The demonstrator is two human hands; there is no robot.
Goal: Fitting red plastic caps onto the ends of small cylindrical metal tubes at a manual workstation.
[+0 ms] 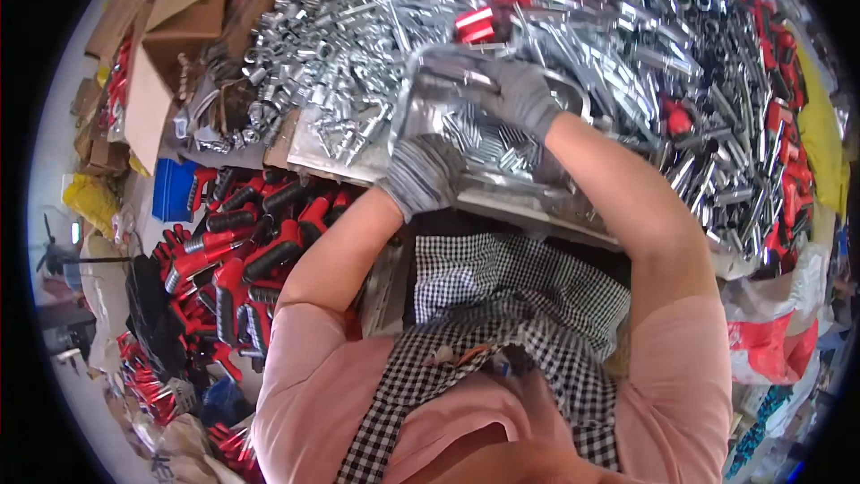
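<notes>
A shallow shiny metal tray (405, 108) stands before me, with several short silver rods (488, 139) lying in it. My left hand (423, 175), in a grey striped knit glove, is curled over the tray's near left corner; its fingertips are partly hidden. Over the tray's far side reaches my right hand (524, 99), in a similar grey glove. Its fingers point left beside some longer silver pieces (455, 70) and are blurred, so whether they grip anything is unclear.
Heaped silver metal parts (331, 45) cover the bench behind the tray, with red pieces (475, 25) among them. Red-and-black handled tools (237, 260) are piled at left, near a blue bin (173, 190) and a cardboard box (184, 0). At right lies a red-and-white bag (779, 332).
</notes>
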